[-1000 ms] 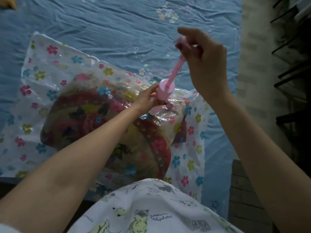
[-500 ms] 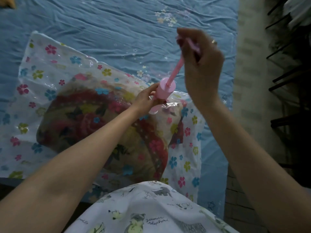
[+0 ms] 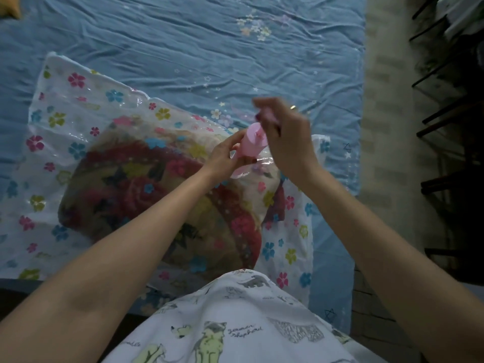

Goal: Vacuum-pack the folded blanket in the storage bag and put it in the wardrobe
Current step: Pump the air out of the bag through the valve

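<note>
Head view: small pink plastic hand pump (image 3: 253, 142) stands on the valve of the clear flower-printed plastic storage bag (image 3: 78, 121), centre-right of frame. Left hand (image 3: 227, 158) wraps the pump barrel, holding it down. Right hand (image 3: 284, 134) is curled round the pump's handle, now low, just above the barrel; half a sec ago it was high w/ the rod fully out, so a down-stroke just finished. Folded red-and-yellow patterned blanket (image 3: 157, 195) sits inside the bag, mid-frame, on the blue wrinkled bedsheet (image 3: 183, 35). Bag looks still puffy; likely more strokes needed.
</note>
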